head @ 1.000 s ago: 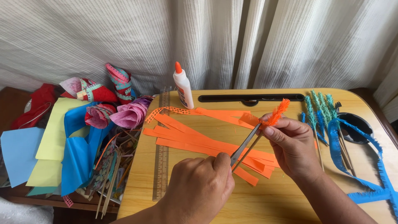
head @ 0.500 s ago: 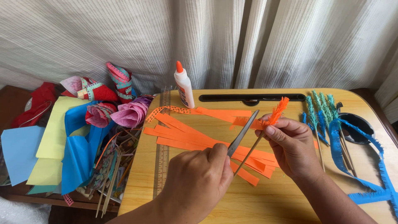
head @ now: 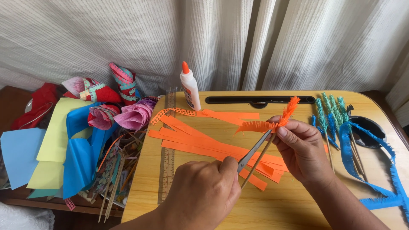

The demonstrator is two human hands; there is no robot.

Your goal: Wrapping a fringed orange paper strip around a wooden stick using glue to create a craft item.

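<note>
Over table: left hand (head: pixel 204 198) clasps scissors (head: pixel 254 151); right hand (head: pixel 300 145) pinches fringed strip (head: pixel 272 121).

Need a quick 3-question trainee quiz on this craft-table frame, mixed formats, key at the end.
1. True or false: the left hand holds the scissors.
2. What stands upright at the back of the wooden table, beside the orange paper strips? A) glue bottle B) paint jar C) cup
3. What colour is the fringed paper that the right hand pinches onto a thin stick?

Key:
1. True
2. A, the white glue bottle with an orange cap
3. Orange
</note>
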